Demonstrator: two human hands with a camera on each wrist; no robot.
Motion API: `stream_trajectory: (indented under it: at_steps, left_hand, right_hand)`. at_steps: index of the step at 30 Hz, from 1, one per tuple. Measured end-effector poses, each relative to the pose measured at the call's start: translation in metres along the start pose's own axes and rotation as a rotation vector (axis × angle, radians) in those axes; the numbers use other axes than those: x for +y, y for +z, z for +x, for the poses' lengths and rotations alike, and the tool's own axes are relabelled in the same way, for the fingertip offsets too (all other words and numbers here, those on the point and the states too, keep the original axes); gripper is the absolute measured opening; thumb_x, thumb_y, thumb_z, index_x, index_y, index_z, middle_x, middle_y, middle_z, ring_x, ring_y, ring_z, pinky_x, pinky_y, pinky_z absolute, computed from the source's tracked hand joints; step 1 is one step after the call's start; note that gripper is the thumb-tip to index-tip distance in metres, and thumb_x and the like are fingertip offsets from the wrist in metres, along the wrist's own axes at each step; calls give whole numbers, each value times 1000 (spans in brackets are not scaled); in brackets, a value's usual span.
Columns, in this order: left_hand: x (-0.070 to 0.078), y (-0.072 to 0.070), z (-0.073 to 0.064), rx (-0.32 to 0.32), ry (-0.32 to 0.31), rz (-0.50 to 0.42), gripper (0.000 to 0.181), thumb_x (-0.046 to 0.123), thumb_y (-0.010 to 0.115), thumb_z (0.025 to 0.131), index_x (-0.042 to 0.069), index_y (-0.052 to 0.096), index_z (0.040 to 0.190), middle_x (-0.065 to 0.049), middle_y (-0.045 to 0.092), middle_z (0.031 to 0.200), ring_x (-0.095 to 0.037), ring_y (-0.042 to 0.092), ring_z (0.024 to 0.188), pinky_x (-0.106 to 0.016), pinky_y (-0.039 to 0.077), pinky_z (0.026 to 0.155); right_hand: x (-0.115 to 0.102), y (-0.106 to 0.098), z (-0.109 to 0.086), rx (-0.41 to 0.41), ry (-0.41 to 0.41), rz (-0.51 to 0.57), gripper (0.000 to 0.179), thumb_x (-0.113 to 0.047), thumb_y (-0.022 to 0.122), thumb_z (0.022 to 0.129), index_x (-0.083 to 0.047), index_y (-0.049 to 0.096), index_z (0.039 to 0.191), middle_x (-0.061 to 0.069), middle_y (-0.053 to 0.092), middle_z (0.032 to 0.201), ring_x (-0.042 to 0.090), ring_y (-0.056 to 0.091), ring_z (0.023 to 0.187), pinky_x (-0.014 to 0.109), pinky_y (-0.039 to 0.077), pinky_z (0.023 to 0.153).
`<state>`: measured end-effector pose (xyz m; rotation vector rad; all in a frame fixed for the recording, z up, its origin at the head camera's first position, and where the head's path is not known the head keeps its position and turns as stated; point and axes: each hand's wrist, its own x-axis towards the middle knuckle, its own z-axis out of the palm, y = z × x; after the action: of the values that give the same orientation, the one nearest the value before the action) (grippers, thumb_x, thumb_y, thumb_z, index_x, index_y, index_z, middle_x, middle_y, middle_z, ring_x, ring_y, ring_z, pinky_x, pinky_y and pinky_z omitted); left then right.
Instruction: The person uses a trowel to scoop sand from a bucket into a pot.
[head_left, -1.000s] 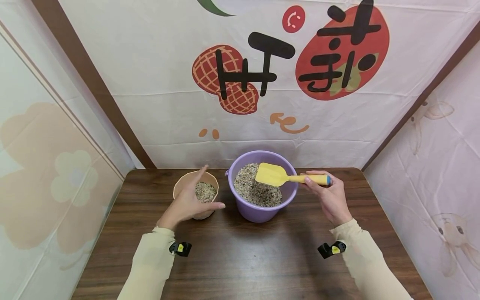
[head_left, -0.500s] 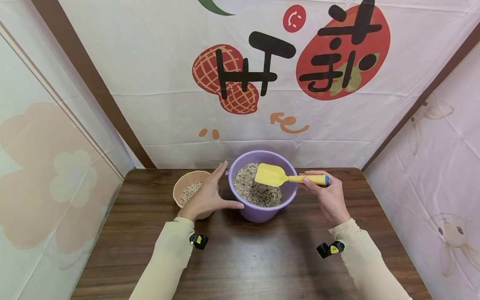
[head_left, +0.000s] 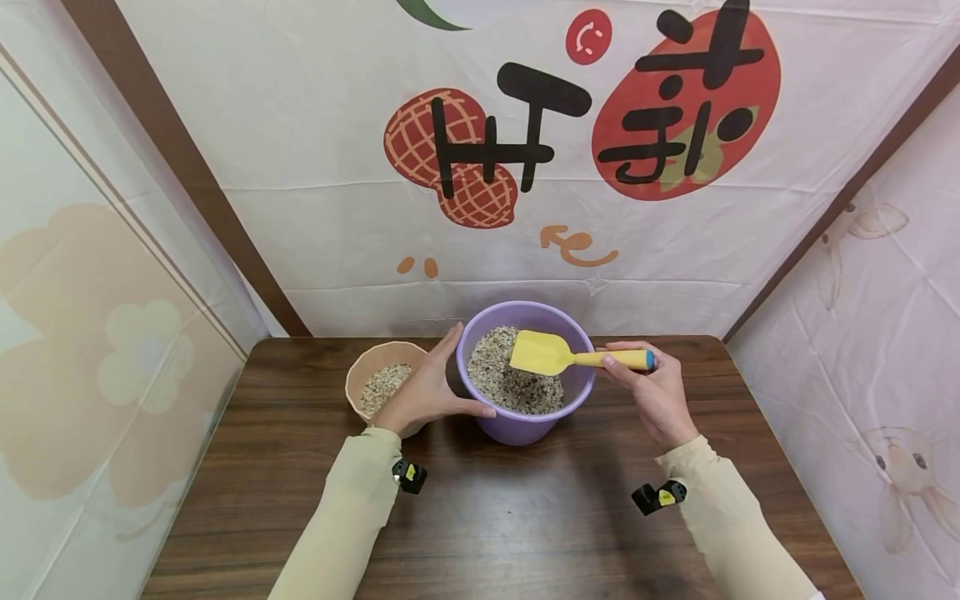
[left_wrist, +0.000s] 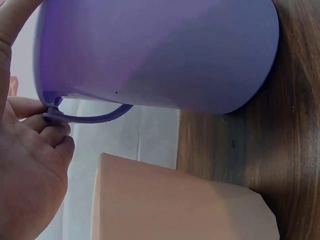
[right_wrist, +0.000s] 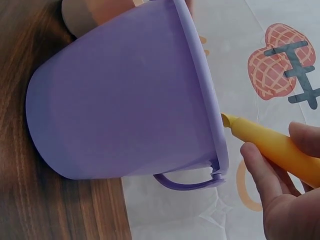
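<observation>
A purple bucket (head_left: 517, 429), partly filled with speckled grit (head_left: 495, 371), stands upright at the back middle of the table. My left hand (head_left: 427, 392) holds the bucket's left side at the rim. Its thumb lies along the front and its fingers reach behind, beside the handle hinge (left_wrist: 54, 112). My right hand (head_left: 656, 392) grips the handle of a yellow toy shovel (head_left: 542, 353) with a blue end. The shovel's blade is over the grit inside the bucket's mouth. Whether the blade touches the grit, I cannot tell.
A peach pot (head_left: 363, 367) with some of the same grit stands left of the bucket, partly hidden by my left hand and wrist. Behind the wooden table (head_left: 510, 533) hangs a printed white cloth (head_left: 315, 208), close to both vessels.
My left hand has moved right, from over the peach pot to the bucket's rim, and now holds it. The right hand and shovel have barely shifted left.
</observation>
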<state>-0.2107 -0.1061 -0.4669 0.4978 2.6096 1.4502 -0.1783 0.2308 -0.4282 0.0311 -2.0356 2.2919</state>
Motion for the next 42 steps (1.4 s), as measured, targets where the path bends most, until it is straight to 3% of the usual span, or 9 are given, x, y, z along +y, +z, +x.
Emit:
stream_trajectory:
  at_steps: [14,25,32,42]
  left_hand:
    - [-2,0,1,3,-32,-31,147,58,99,48,31,13,164,5,13,168,-18,16,152,-49,21,121]
    - [-2,0,2,5,-25,-32,145,56,99,49,30,15,164,2,15,168,-21,17,152,-51,21,121]
    - [-2,1,2,3,-32,-51,146,55,100,48,31,14,164,1,16,169,-20,19,151,-51,21,121]
    - [-3,2,1,4,-31,-71,146,56,100,47,32,15,164,2,17,168,-20,20,151,-51,22,120]
  right_hand:
    - [1,1,6,3,-14,-120,31,-6,78,90,8,67,115,12,70,104,21,74,91,40,58,88]
    - [0,7,9,2,-10,-207,41,-10,81,88,12,65,119,19,69,111,17,72,90,34,60,84]
    - [0,13,10,-10,-35,-281,43,-13,82,88,13,66,119,13,70,107,15,68,90,29,60,79]
    - [-1,21,20,62,-95,-400,35,-13,82,88,9,71,113,22,71,104,14,69,83,25,59,71]
